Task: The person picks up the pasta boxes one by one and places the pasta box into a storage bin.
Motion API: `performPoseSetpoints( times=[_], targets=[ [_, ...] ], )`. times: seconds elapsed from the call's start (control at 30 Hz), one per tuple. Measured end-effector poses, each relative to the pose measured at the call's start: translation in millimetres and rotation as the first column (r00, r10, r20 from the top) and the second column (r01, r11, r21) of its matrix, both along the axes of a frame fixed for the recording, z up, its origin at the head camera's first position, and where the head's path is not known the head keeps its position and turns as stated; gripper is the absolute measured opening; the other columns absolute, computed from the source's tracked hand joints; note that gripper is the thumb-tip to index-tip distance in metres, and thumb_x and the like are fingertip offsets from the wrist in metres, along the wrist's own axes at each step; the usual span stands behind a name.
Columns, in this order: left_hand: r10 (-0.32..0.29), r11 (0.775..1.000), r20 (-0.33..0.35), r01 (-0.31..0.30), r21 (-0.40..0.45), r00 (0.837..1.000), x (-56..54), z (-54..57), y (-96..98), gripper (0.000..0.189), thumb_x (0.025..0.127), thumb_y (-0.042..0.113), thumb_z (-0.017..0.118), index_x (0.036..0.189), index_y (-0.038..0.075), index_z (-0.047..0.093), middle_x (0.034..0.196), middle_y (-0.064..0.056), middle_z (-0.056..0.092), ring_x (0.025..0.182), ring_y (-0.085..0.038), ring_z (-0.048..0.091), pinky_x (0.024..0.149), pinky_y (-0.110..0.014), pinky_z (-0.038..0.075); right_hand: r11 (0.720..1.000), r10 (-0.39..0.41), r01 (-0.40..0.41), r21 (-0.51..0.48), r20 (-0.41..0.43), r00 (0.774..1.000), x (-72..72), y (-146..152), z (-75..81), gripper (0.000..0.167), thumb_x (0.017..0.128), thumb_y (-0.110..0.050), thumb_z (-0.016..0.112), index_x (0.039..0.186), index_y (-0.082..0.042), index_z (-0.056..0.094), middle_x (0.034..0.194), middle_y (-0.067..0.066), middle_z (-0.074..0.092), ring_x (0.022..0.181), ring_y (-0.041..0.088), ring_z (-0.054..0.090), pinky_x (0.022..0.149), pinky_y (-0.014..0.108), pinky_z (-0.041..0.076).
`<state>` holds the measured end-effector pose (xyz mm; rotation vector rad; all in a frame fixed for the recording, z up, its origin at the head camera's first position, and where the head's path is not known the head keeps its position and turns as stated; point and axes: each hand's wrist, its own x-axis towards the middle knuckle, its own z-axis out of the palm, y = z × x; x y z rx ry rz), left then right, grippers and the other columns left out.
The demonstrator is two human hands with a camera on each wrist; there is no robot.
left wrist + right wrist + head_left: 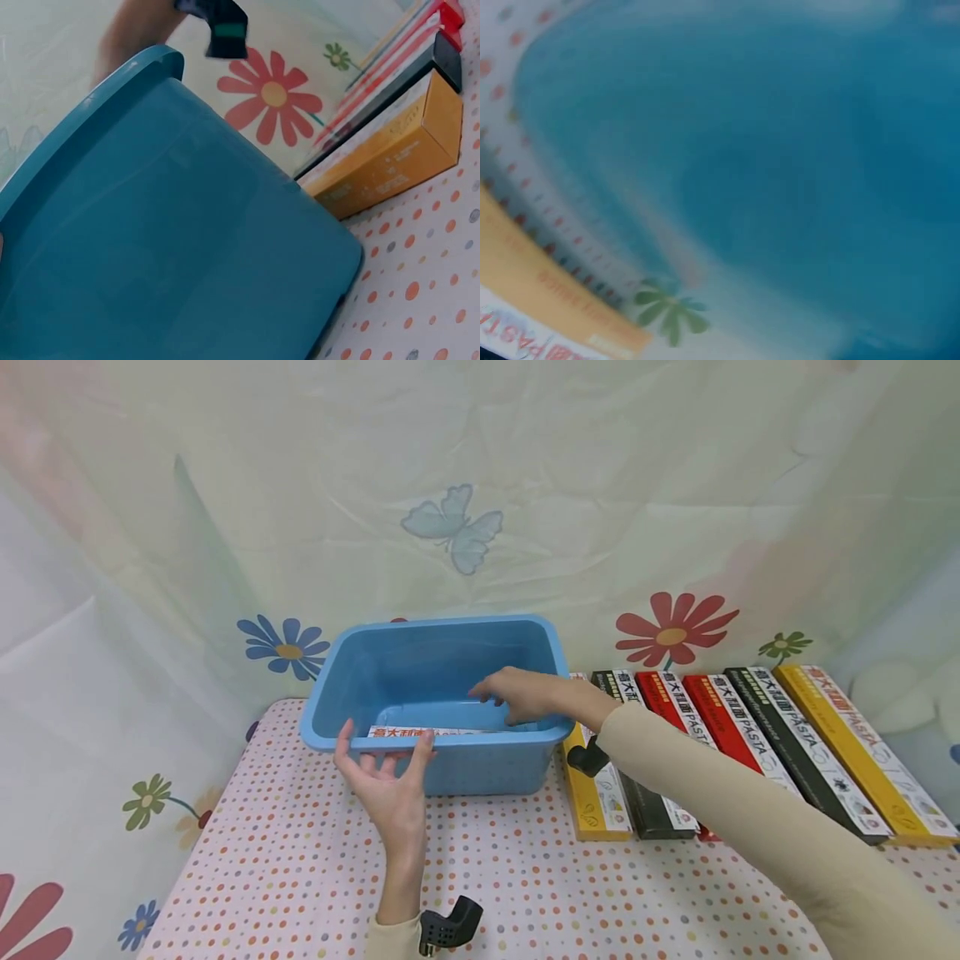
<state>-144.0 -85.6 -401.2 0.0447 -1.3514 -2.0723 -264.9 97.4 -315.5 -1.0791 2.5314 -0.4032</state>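
A blue plastic bin [480, 768] stands on the dotted tablecloth. My left hand [393, 789] holds its front rim, with thumb and index finger at the lip and other fingers below it. Inside the bin, a pasta box [405, 732] lies along the front wall, mostly hidden behind the rim. My right hand [517, 693] reaches over the bin's right side, its fingers loosely bent above the floor, with nothing seen in them. The left wrist view shows the bin's outer wall [180, 210]; the right wrist view is blurred, filled mostly by the blue bin [765, 172].
Several pasta boxes lie side by side right of the bin: a yellow box [596, 793] nearest it, then black and red ones, and another yellow box [862, 743] at the far right. My right forearm passes above them. A flowered curtain [450, 443] hangs behind the table.
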Motion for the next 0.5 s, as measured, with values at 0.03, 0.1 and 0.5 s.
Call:
performPoseSetpoints(
  times=[0.03, 0.1, 0.5],
  targets=[
    [0.0, 1.0, 0.0, 0.0, 0.001, 1.0, -0.1, -0.2, -0.1, 0.093, 0.087, -0.004, 0.082, 0.159, 0.016, 0.025, 0.133, -0.026, 0.046, 0.1, -0.036, 0.067, 0.079, -0.042, 0.069, 0.997, -0.006, 0.003, -0.075, -0.041, 0.999, 3.1, 2.0, 4.1, 0.058, 0.093, 0.012, 0.067, 0.149, 0.006, 0.051, 0.145, 0.024, 0.058, 0.127, 0.038, 0.063, 0.103, 0.042, 0.06],
    [0.001, 1.0, 0.001, -0.001, 0.002, 1.0, -0.3, -0.5, -0.2, 0.093, 0.087, -0.003, 0.082, 0.159, 0.016, 0.025, 0.134, -0.026, 0.045, 0.099, -0.036, 0.067, 0.079, -0.042, 0.069, 0.975, -0.043, 0.018, -0.22, -0.113, 0.993, 11.6, 8.1, 14.3, 0.052, 0.094, 0.008, 0.069, 0.144, 0.007, 0.056, 0.143, 0.023, 0.06, 0.126, 0.038, 0.063, 0.106, 0.046, 0.058],
    [0.006, 1.0, 0.006, -0.006, -0.004, 1.0, -0.1, -1.1, -1.5, 0.094, 0.087, -0.003, 0.082, 0.159, 0.016, 0.025, 0.14, -0.026, 0.042, 0.1, -0.037, 0.066, 0.079, -0.042, 0.069, 0.733, -0.466, 0.175, -0.657, -0.298, 0.833, 93.0, 69.8, 41.4, 0.055, 0.093, 0.003, 0.074, 0.145, -0.006, 0.058, 0.149, 0.013, 0.057, 0.136, 0.035, 0.054, 0.114, 0.054, 0.051]
  ],
)
